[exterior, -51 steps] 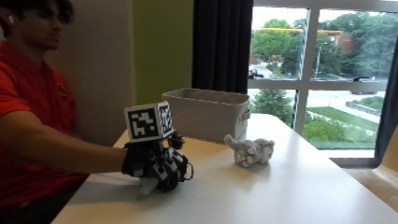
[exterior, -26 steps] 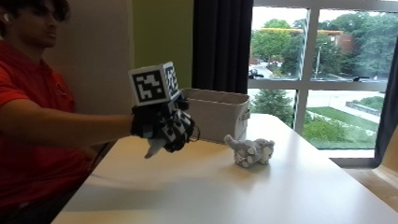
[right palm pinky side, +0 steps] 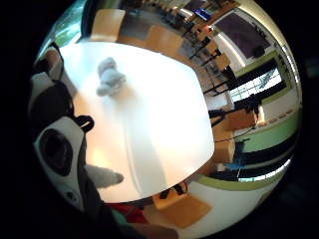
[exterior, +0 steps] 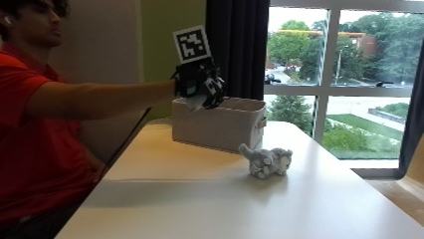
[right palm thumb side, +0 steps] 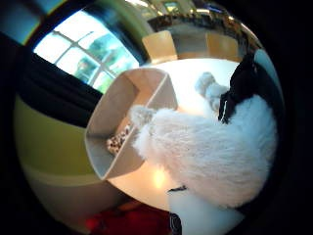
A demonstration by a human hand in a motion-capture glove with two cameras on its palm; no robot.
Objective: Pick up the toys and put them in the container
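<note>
The gloved right hand (exterior: 199,85) is hovering above the near rim of the white container (exterior: 218,123), its fingers curled round a white fluffy plush toy (right palm thumb side: 215,152), of which only a pale scrap is showing under the glove in the outside view. In the thumb-side palm view the plush is filling the space against the palm, with the open container (right palm thumb side: 122,122) lying just beyond it and a spotted toy (right palm thumb side: 119,141) already sitting inside.

The plush is looking light, soft and squashy, so it is likely needing only a clasp round the body and is unlikely to be harmed by a drop into the box; its long fur may be catching on the glove on release. A second toy, a grey plush elephant (exterior: 266,161), is standing on the white worktop (exterior: 232,204) just in front of the container, apart from it. It is looking equally soft and is probably best taken round its middle. Nothing is standing between the hands and the container's open top, and the elephant is sitting well clear below the arm
</note>
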